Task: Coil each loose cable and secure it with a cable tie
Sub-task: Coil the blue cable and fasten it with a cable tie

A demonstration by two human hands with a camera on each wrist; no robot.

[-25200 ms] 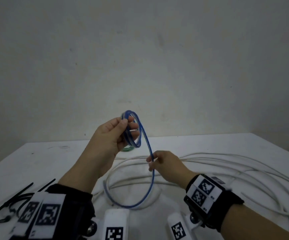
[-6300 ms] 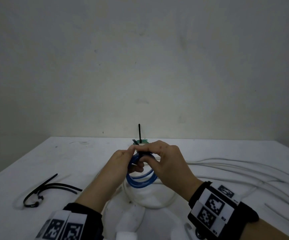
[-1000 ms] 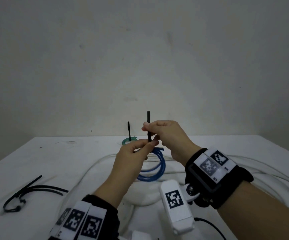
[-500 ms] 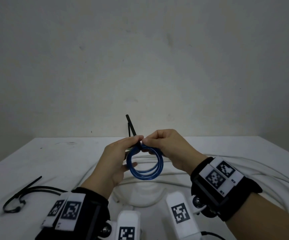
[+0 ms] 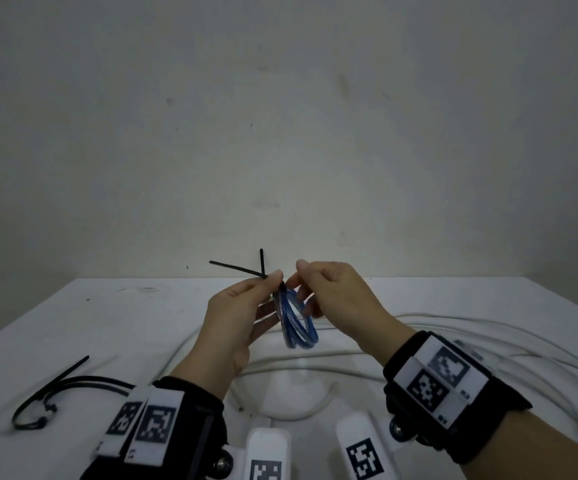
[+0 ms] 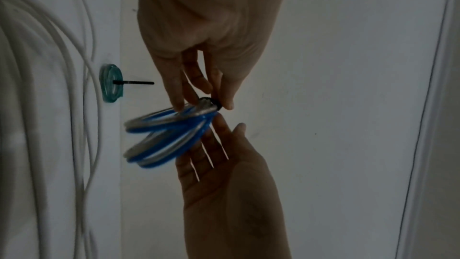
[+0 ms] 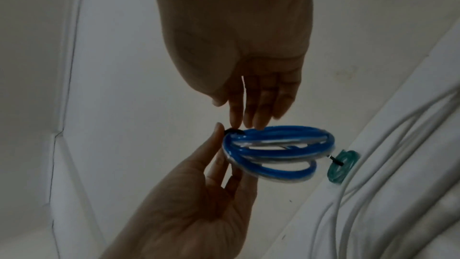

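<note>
Head view showed the cable tie (image 5: pixel 237 269) now cinched round the blue cable (image 5: pixel 297 323); a second before, the right hand (image 5: pixel 336 303) had been pulling its tail upward. That tail now jutted left from the left hand (image 5: pixel 235 317), which pinched the tie's head. The right hand's fingers steadied the coil above the table (image 5: pixel 73 323). Blue looked secured; the white cable (image 5: pixel 488 341) lay loose.
</note>
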